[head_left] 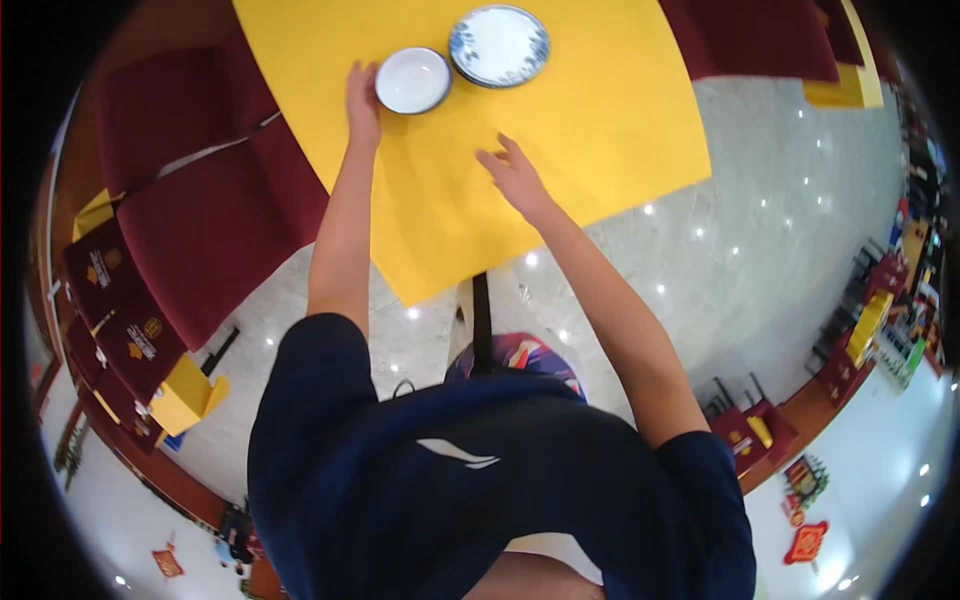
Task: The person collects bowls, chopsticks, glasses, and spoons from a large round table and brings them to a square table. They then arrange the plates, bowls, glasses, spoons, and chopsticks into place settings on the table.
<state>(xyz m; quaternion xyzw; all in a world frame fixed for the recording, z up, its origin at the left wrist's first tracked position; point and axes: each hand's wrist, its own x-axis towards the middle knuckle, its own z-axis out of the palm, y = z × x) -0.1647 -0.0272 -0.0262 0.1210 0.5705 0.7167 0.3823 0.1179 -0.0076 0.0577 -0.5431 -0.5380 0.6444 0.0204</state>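
A white bowl with a dark rim (413, 81) stands upright on the yellow tablecloth (590, 110). My left hand (364, 105) is at the bowl's left side, fingers stretched forward along it; whether it touches the bowl is hard to tell. Just right of the bowl sits a small stack of white plates with blue floral edges (499, 46). Below the plates, my right hand (516, 180) hovers over the cloth with fingers apart and nothing in them.
Dark red chairs (220, 220) line the table's left side, and another dark red chair (755, 40) stands at the upper right. The table's near corner points toward my body. Glossy grey floor (780, 190) surrounds the table on the right.
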